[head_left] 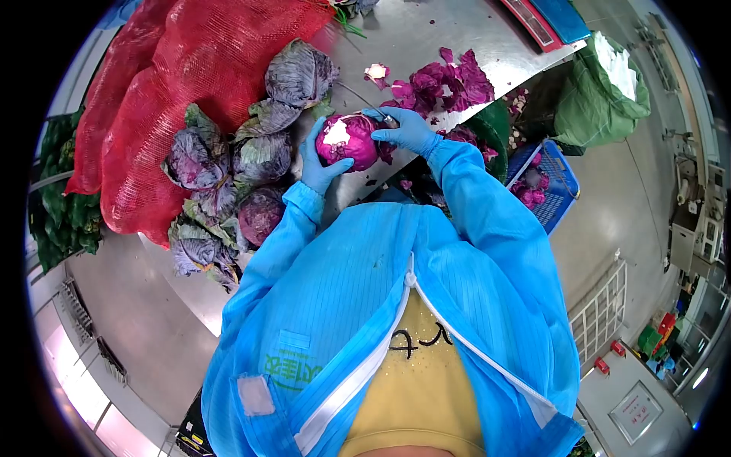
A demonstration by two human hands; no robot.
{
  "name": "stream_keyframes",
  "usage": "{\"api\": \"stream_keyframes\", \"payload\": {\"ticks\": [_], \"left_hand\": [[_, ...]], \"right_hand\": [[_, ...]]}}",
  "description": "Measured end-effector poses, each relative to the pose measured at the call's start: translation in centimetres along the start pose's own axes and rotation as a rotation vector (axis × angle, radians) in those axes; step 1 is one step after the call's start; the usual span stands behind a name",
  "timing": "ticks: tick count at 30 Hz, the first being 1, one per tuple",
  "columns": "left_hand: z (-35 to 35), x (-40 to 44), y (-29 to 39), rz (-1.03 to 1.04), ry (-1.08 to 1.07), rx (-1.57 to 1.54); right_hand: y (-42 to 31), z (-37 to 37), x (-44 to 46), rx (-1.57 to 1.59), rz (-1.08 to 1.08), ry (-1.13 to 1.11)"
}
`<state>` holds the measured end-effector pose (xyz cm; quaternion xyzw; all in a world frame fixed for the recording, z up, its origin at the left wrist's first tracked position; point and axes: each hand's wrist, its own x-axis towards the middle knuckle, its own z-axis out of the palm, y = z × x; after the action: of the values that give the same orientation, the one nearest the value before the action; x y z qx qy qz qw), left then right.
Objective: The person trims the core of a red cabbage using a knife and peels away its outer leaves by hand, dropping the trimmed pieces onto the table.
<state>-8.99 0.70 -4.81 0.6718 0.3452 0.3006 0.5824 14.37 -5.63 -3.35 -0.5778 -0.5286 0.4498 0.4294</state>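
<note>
A trimmed red cabbage [358, 145], glossy purple with a white cut patch, is held above the front edge of the metal table. My left hand [321, 161], in a blue glove, cups its left side and underside. In my gloved right hand [410, 132] is a knife [390, 120], its thin blade pointing up and left beyond the cabbage; the right thumb lies against the cabbage's right side. Untrimmed red cabbages [263, 158] with dull outer leaves are piled left of my hands. Stripped purple leaves [449, 82] lie to the right.
A large red mesh sack [205, 72] covers the table's left side. The metal table [415, 34] extends ahead. Right of it are a green bin [491, 126], a blue basket [560, 186] with purple pieces inside, and a green sack [598, 103].
</note>
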Motion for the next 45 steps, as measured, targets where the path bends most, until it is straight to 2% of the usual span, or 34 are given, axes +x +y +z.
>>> {"api": "stream_keyframes", "payload": {"ticks": [1,2,3,4,6,7,9,12,13,14,16,18,20,24,26,27,30,32,34,35,36,38,39,40,42,45], "left_hand": [[0.3,-0.4,0.5,0.0,0.001,0.002],[1.0,-0.9,1.1,-0.035,0.105,-0.139],[1.9,-1.1,1.9,-0.071,0.209,-0.281],[2.5,-1.1,2.2,-0.073,0.212,-0.282],[3.7,-1.3,2.8,-0.162,0.357,0.196],[3.9,-1.4,3.8,-0.202,0.385,0.267],[3.5,-1.0,3.8,-0.215,0.358,0.232],[3.0,-0.6,3.6,-0.227,0.325,0.186],[2.9,-0.5,3.6,-0.23,0.322,0.177],[2.8,-0.5,3.6,-0.232,0.325,0.178],[2.8,-0.4,4.3,-0.207,0.298,0.248],[2.7,-0.5,3.6,-0.192,0.304,0.252],[2.6,-0.3,3.0,-0.175,0.306,0.256],[2.6,-0.6,3.2,-0.146,0.256,0.318],[2.5,-1.0,3.4,-0.096,0.226,0.364],[2.3,-1.3,3.6,-0.078,0.21,0.303],[1.6,-2.2,3.7,-0.076,0.165,0.247],[1.2,-2.6,3.3,0.016,0.137,0.258],[1.2,-2.6,3.1,0.019,0.134,0.261],[1.2,-2.7,3.0,0.02,0.13,0.264],[1.2,-2.8,3.0,0.023,0.126,0.268],[1.1,-2.8,2.9,0.033,0.121,0.256],[1.1,-2.7,2.8,0.046,0.116,0.246],[1.0,-2.7,2.8,0.049,0.118,0.245],[1.0,-2.6,2.7,0.068,0.091,0.234],[1.2,-2.5,2.9,0.095,0.096,0.228]], "right_hand": [[0.0,-0.1,0.1,0.023,0.028,-0.022],[0.0,0.0,0.2,0.023,0.026,-0.023],[-0.6,0.1,0.0,-0.132,0.008,-0.005],[-1.1,0.3,-0.2,-0.287,-0.009,0.011],[-1.7,0.7,-0.8,-0.299,-0.047,-0.004],[-2.1,0.7,-1.0,-0.388,-0.072,0.009],[-2.3,1.3,-1.6,-0.487,-0.178,0.087],[-2.0,2.5,-2.0,-0.455,-0.087,0.168],[-1.8,3.0,-2.2,-0.479,-0.207,0.275],[-1.6,3.5,-2.4,-0.477,-0.208,0.272],[-1.6,4.1,-2.8,-0.671,-0.185,0.341],[-1.0,4.3,-2.6,-0.58,-0.231,0.426],[0.1,4.4,-2.0,-0.593,-0.417,0.542],[-0.4,3.5,-0.8,-0.404,-0.28,0.695],[0.9,2.3,-0.2,-0.546,0.088,0.595],[0.5,1.8,-0.1,-0.544,0.181,0.559],[1.1,0.0,0.3,-0.494,0.149,0.62],[0.0,0.0,0.3,-0.541,0.083,0.627],[-1.8,0.8,0.1,-0.481,0.103,0.522],[-3.0,1.1,0.0,-0.297,0.238,0.348],[-2.4,1.4,0.0,-0.299,0.239,0.346],[-0.3,1.9,0.2,-0.036,0.215,0.053],[-0.7,1.8,0.4,0.101,0.255,-0.014],[-1.1,1.5,0.4,0.099,0.252,-0.014],[-2.3,0.6,0.4,0.117,0.52,-0.143],[-3.0,0.3,0.4,0.011,0.459,-0.149]]}}
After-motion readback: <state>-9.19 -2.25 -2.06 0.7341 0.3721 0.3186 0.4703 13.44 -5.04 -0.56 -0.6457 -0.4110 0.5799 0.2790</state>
